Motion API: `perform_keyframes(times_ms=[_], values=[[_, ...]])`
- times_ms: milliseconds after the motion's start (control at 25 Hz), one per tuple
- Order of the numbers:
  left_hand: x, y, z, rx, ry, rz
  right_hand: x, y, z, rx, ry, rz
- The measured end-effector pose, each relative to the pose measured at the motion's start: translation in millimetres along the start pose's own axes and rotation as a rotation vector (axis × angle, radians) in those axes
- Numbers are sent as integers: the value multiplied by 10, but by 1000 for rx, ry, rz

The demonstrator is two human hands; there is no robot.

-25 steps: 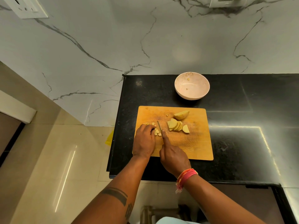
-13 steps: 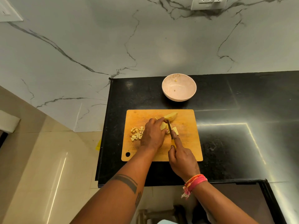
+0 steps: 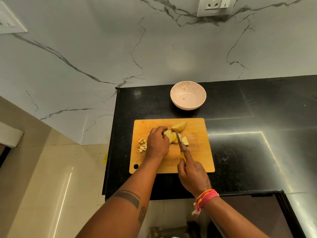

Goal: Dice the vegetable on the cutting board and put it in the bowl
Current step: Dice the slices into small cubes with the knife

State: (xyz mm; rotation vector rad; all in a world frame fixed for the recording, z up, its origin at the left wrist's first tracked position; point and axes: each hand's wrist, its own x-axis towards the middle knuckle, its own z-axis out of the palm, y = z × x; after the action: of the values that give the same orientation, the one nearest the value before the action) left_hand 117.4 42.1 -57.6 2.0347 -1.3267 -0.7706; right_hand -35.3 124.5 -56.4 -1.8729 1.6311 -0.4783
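Note:
A wooden cutting board (image 3: pixel 197 157) lies on the black counter. On it are pale potato slices (image 3: pixel 173 137), a larger potato chunk (image 3: pixel 179 126), one loose slice (image 3: pixel 185 140) and a small pile of diced cubes (image 3: pixel 142 144) at the left. My left hand (image 3: pixel 157 144) presses down on the stack of slices. My right hand (image 3: pixel 193 174) grips a yellow-handled knife (image 3: pixel 179 145), whose blade rests on the slices next to my left fingers. A pinkish-white bowl (image 3: pixel 188 95) stands behind the board and holds only a few crumbs.
The black counter (image 3: pixel 248 143) stretches to the right of the board and ends at a left edge beside a marble wall (image 3: pixel 85 66). A wall socket (image 3: pixel 214 6) sits high up. Tiled floor (image 3: pixel 42 186) lies below left.
My left hand moved from the diced cubes at the left to the stack of slices. The knife followed to the right and now sits on the slices. The camera view shifted.

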Motion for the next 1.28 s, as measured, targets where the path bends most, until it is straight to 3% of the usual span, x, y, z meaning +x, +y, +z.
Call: perform_keyframes(times_ms=[200, 640, 1280], values=[[-291, -158, 11, -147, 26, -130, -103, -38, 41, -34, -74, -14], [-623, -440, -57, 269, -78, 125, -362, 43, 138, -123, -179, 3], [-568, -444, -89, 374, -116, 208, -165, -178, 312, -225, -230, 7]])
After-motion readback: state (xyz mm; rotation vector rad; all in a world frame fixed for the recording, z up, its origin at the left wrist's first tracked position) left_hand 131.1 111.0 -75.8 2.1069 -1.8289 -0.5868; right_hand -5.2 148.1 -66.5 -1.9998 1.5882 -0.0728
